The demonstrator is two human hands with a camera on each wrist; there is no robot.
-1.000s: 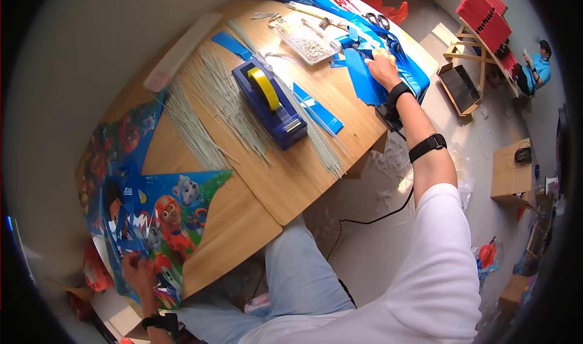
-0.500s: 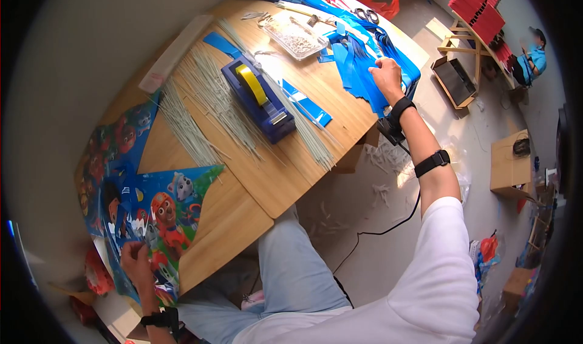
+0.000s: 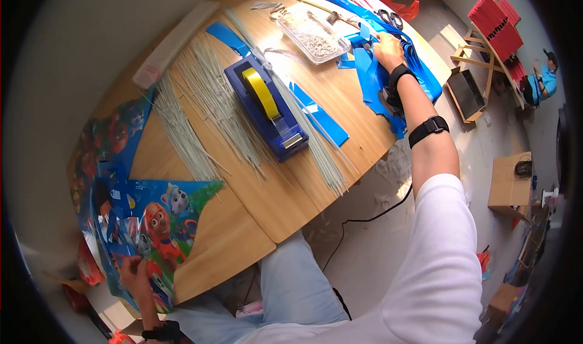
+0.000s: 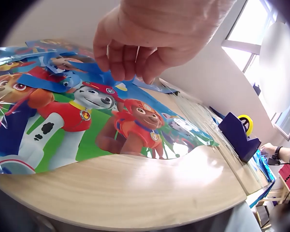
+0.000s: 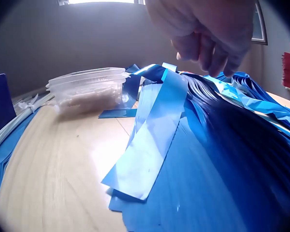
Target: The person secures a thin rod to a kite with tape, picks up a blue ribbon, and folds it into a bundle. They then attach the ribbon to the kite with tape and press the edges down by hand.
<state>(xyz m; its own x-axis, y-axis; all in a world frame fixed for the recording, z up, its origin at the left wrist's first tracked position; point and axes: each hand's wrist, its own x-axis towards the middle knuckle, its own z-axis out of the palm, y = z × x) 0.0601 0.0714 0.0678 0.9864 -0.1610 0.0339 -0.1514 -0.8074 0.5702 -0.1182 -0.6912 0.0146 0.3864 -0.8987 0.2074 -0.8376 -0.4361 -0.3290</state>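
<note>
My left hand (image 3: pixel 135 274) hovers over a glossy plastic sheet printed with cartoon dogs (image 3: pixel 159 222), at the lower left of the table. In the left wrist view its fingers (image 4: pixel 117 60) hang loosely curled with nothing between them. On the far right, my right hand (image 3: pixel 388 49) is above a fanned stack of blue plastic strips (image 5: pixel 203 174). Its fingers (image 5: pixel 206 50) are loosely bent and hold nothing visible. One paler blue strip (image 5: pixel 150 140) lies loose across the stack, its upper end just below the fingertips.
A blue tape dispenser (image 3: pixel 267 110) with yellow tape stands mid-table among bundles of thin pale sticks (image 3: pixel 182 128). Behind it are a clear tub (image 3: pixel 313 37) of small white pieces and scissors (image 3: pixel 392 19). A seated person (image 3: pixel 543 80) is beyond at the right.
My right hand has moved forward over the blue strips, toward their far end. My left hand stays over the printed sheet, and the head view has shifted slightly.
</note>
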